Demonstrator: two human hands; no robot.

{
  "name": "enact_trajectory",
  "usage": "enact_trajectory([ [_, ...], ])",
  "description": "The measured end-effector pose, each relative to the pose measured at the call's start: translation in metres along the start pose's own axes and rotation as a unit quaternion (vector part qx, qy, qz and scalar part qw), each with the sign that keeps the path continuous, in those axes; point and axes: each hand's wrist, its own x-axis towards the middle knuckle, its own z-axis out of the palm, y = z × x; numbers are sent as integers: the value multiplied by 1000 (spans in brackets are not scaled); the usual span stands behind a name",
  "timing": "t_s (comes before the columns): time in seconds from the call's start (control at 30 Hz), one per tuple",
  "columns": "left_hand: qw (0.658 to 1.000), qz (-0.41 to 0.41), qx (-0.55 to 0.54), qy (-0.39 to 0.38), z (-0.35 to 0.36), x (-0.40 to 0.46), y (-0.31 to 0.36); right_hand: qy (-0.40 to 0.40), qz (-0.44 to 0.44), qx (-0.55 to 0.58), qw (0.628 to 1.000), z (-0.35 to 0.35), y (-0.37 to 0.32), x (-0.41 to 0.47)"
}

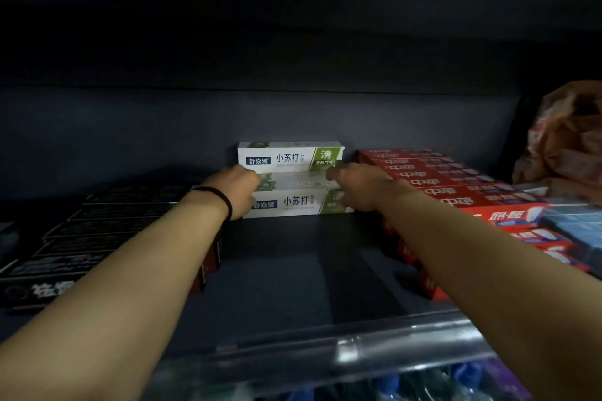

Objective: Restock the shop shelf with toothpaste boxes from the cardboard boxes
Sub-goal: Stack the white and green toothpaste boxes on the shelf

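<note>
- The white-and-green toothpaste boxes [294,179] sit at 12 o'clock, deep on the dark shelf [293,270], one stacked behind or above the other; I can't tell which.
- I judge them light, stiff, crushable card; best held by the short ends.
- My left hand [234,189] curls round the front box's left end, my right hand [356,187] round its right end, both forearms stretched forward.
- Red boxes [456,185] lie at 2 o'clock.

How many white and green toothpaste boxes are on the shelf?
2 that I can see: the back box by the shelf's rear wall, and the front box between both hands. More may hide behind them.
</note>
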Motion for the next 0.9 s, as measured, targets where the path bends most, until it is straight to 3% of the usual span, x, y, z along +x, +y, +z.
enact_trajectory([
  [0.5, 998, 63, 29, 15, -72, -182, 66, 33, -84, -9, 996, -75, -97, -160],
  [0.9, 998, 28, -13, -58, -20, -339, 105, -9, -138, 40, 990, -10, -166, -299],
])
